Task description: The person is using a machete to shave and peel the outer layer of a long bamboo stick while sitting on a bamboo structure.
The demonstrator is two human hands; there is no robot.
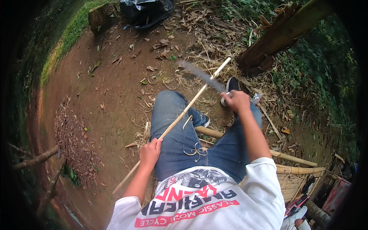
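A long, pale, peeled stick (184,111) runs slantwise across my left thigh, its far end up toward the tree trunk. My left hand (150,153) is closed around its lower part, beside my thigh. In my right hand (237,101) is the handle of a long-bladed knife (198,73), blurred along its length. The blade crosses the stick near the far end. A thin curled shaving (187,121) hangs by the stick, and more curls (196,150) lie on my jeans.
I sit on a bamboo bench (295,169). Ahead stand a thick trunk (268,50), a stump (102,18) and a black plastic bag (145,13). Dry leaves and shavings litter the brown soil. Branches (38,157) stick up at left; assorted items (297,211) lie at lower right.
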